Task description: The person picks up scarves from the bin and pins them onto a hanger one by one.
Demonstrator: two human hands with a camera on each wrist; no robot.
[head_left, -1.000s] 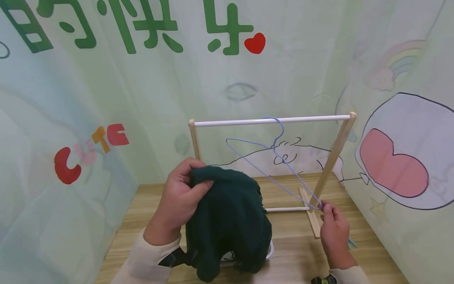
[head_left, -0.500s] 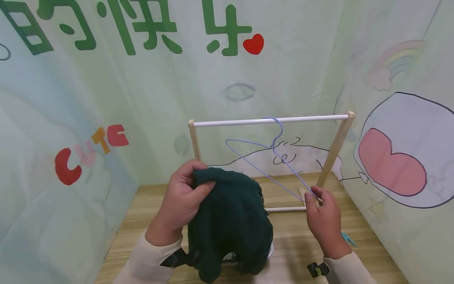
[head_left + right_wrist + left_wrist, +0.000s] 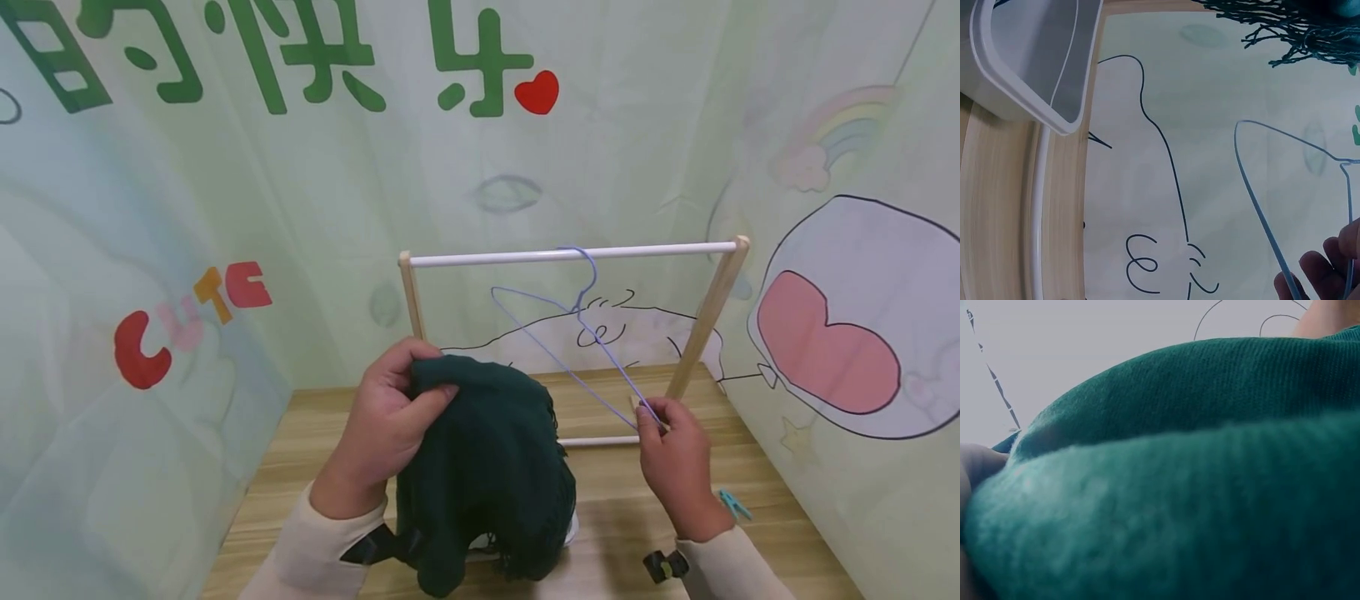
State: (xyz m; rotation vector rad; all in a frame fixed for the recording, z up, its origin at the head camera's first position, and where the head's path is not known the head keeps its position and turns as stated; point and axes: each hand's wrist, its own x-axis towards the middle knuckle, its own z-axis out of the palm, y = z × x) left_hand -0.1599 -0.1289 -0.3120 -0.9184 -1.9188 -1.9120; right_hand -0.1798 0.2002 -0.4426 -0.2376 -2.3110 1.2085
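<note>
In the head view my left hand (image 3: pixel 382 425) grips the top edge of a dark green fringed scarf (image 3: pixel 487 450) between thumb and fingers. The scarf hangs in folds; its cloth (image 3: pixel 1166 500) fills most of the left wrist view. My right hand (image 3: pixel 678 467) pinches the lower right corner of a thin blue-purple wire hanger (image 3: pixel 579 308). The hanger's hook sits over the white top rail (image 3: pixel 480 258) of a small wooden rack. In the right wrist view the hanger (image 3: pixel 1260 209) tilts, with fingers (image 3: pixel 1319 275) around its near corner.
A white bin (image 3: pixel 1041 106) stands behind and under the scarf, mostly hidden in the head view. A teal clothespin (image 3: pixel 735 505) lies on the wood-look surface (image 3: pixel 637 542) beside my right wrist. Printed fabric walls (image 3: pixel 330 183) enclose the back and sides.
My right hand has shifted left and closer around the hanger's corner, and the hanger has swung slightly. The clothespin has come into fuller view. My left hand and the scarf have barely moved.
</note>
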